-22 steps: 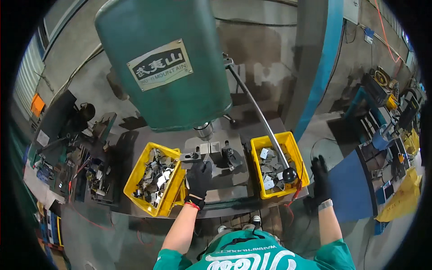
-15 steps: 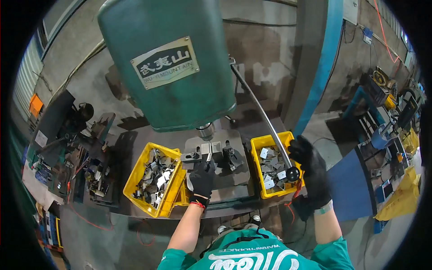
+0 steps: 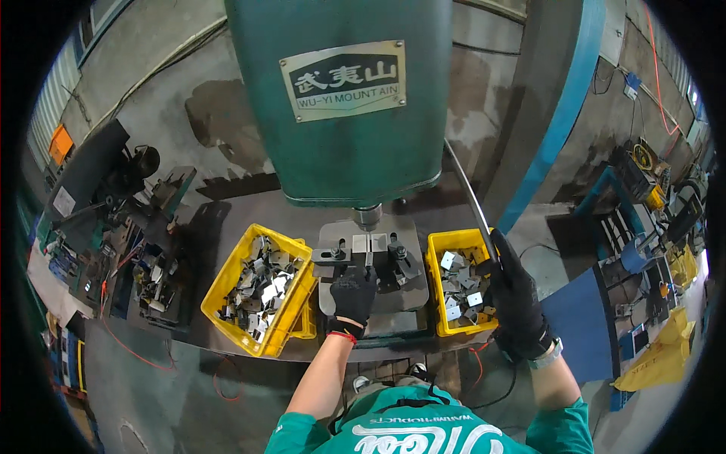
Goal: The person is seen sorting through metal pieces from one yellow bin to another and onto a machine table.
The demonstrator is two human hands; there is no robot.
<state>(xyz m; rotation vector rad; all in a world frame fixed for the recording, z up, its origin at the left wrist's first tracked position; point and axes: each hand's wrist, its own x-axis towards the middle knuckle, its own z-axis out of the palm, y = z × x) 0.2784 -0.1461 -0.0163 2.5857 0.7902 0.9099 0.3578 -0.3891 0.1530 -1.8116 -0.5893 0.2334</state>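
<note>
A green drill press [image 3: 355, 151] stands before me, its chuck [image 3: 368, 216] just above a metal work fixture [image 3: 340, 254] on the press table. My left hand [image 3: 354, 293], in a black glove, is at the front of this fixture. Its fingertips are closed at a narrow bright metal end; what they hold is mostly hidden. Under the chuck sits a small pale metal block [image 3: 363, 242] with a slot. On the right, my gloved right hand [image 3: 514, 299] wraps round the lower end of the press lever [image 3: 470, 193], whose ball knob is hidden.
A yellow bin [image 3: 214, 306] of small metal plates stands left of the press, partly over another yellow container [image 3: 306, 324]. Another yellow bin [image 3: 439, 325] with metal pieces is by my right hand. Dark machinery [image 3: 155, 265] stands far left; a blue panel [image 3: 575, 325] is at right.
My right hand has gone from open beside the lever's knob to gripping the lever. My left hand stays at the fixture. The whole view has shifted, so the press appears more upright.
</note>
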